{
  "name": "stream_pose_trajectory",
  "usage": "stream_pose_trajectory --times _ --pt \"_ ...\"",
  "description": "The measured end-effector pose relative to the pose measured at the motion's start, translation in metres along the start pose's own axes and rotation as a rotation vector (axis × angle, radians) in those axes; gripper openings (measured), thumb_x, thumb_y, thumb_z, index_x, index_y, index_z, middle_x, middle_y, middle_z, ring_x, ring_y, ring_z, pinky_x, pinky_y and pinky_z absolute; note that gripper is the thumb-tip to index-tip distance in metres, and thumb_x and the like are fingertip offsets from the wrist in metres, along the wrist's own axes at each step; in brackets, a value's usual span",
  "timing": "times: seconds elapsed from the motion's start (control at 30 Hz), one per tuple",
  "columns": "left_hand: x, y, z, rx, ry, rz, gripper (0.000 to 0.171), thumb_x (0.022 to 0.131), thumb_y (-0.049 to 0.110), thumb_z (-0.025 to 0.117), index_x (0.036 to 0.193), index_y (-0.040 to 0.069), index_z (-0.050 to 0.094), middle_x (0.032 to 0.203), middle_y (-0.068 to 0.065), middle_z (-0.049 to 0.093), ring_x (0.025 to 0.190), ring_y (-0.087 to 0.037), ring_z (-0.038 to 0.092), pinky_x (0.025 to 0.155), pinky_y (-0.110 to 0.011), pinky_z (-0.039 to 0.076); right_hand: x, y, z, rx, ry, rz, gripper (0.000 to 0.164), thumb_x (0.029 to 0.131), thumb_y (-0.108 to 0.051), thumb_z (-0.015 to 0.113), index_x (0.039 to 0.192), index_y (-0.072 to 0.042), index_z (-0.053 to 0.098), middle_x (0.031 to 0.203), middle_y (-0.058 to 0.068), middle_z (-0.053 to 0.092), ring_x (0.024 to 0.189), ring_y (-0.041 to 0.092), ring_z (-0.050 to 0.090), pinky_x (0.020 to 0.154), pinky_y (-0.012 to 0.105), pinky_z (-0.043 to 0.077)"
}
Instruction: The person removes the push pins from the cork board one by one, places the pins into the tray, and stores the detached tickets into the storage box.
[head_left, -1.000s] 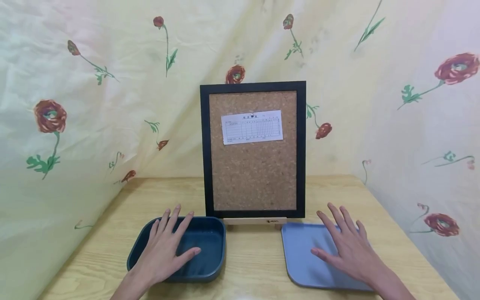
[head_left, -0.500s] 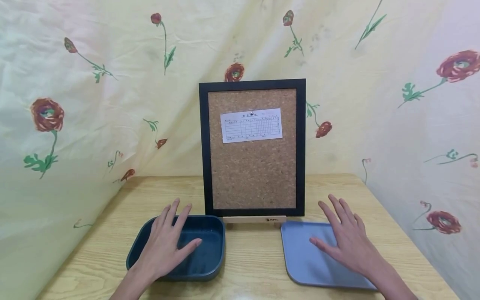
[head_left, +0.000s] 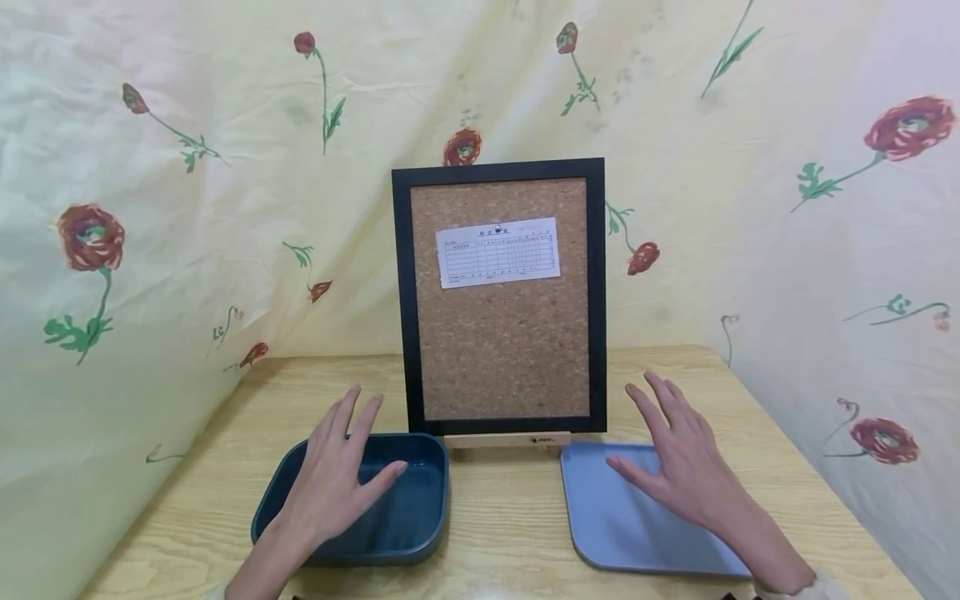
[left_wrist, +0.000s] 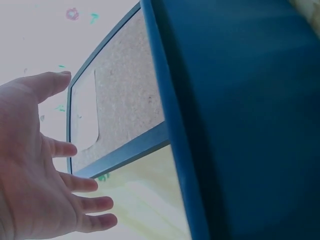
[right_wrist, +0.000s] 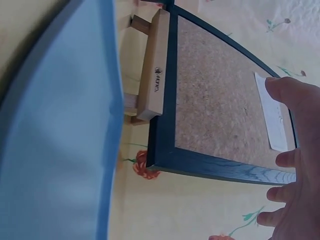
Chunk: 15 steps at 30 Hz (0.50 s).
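My left hand (head_left: 326,479) hovers over the deep dark-blue tray (head_left: 412,500), fingers spread and relaxed, holding nothing. Over the shallow light-blue tray (head_left: 622,533) is my right hand (head_left: 686,467), likewise spread with nothing in it. Between and behind them stands a cork board (head_left: 506,350) in a black frame. A printed paper form (head_left: 498,258) hangs slightly tilted on its upper half, with a small pin (head_left: 498,228) at its top. The left wrist view shows the palm (left_wrist: 35,165) apart from the dark tray's wall (left_wrist: 172,120).
A small wooden stand (head_left: 506,440) supports the board's lower edge. Everything rests on a light wooden table (head_left: 502,525). Behind and at both sides hangs a pale yellow cloth (head_left: 337,208) printed with red flowers.
Both hands have risen a little and tilted, with fingers still spread; the right one has also moved slightly leftward. The trays, board and paper stay in place.
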<state>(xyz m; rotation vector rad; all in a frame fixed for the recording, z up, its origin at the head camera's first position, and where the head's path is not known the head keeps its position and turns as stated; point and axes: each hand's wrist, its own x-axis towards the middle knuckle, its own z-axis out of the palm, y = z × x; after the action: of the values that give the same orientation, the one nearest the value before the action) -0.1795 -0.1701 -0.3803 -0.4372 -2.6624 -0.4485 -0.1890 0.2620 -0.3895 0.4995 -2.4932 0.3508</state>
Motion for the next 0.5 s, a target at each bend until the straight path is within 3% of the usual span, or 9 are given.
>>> stream_pose_trajectory --times 0.23,0.5 --pt "0.006 0.001 -0.003 -0.027 0.044 0.006 0.083 0.09 0.049 0.069 0.155 0.013 0.032 0.163 -0.023 0.025 0.143 -0.048 0.033 0.109 -0.071 0.032 0.012 -0.002 -0.005 0.025 0.049 -0.023 0.09 0.077 -0.043 0.08 0.149 -0.007 0.04 0.154 0.025 0.035 0.138 0.048 0.035 0.091 0.069 0.039" --pt "0.015 0.0 -0.007 -0.082 0.075 -0.001 0.083 0.09 0.044 0.07 0.155 0.012 0.031 0.162 -0.024 0.025 0.144 -0.047 0.031 0.11 -0.07 0.029 0.023 -0.003 -0.006 0.043 0.111 -0.056 0.088 0.08 -0.048 0.076 0.148 -0.003 0.041 0.153 0.028 0.036 0.136 0.047 0.038 0.091 0.07 0.042"
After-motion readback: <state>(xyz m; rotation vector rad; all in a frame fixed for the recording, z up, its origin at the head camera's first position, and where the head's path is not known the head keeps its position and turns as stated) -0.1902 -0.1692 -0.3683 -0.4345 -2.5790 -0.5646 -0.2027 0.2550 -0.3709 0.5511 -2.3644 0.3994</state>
